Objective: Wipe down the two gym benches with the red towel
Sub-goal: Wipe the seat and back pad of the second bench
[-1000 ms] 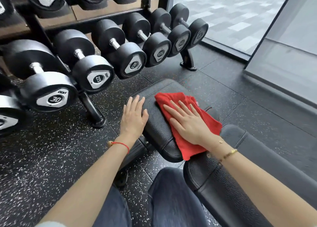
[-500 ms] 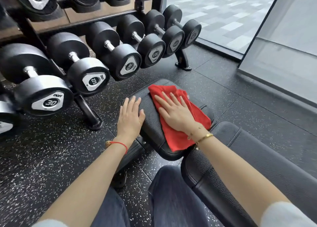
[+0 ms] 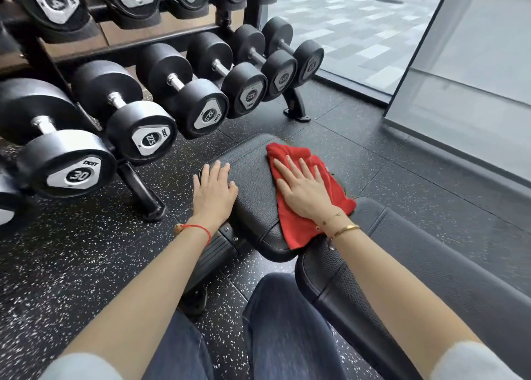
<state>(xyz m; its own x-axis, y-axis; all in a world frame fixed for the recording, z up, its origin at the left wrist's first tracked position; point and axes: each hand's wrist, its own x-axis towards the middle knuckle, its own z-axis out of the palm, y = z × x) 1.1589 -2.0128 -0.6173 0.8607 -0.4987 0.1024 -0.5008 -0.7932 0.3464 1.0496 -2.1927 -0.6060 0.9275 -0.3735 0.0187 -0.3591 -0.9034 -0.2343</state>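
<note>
A black padded gym bench stands in front of me, with its seat pad (image 3: pixel 253 178) at the centre and its long back pad (image 3: pixel 431 264) running to the lower right. The red towel (image 3: pixel 298 227) lies spread over the right half of the seat pad. My right hand (image 3: pixel 304 190) presses flat on the towel with straight fingers. My left hand (image 3: pixel 214 191) rests flat on the left edge of the seat pad, beside the towel and not touching it. A second bench is not in view.
A rack of black dumbbells (image 3: pixel 143 132) stands close at the left, and its foot (image 3: pixel 149 204) reaches the floor near my left hand. Speckled rubber floor (image 3: pixel 71 264) surrounds the bench. A glass wall (image 3: pixel 474 92) rises at the right. My knees (image 3: pixel 281 322) are below.
My right hand has slid the towel to the right across the seat pad. My left hand stays flat on the pad's left edge.
</note>
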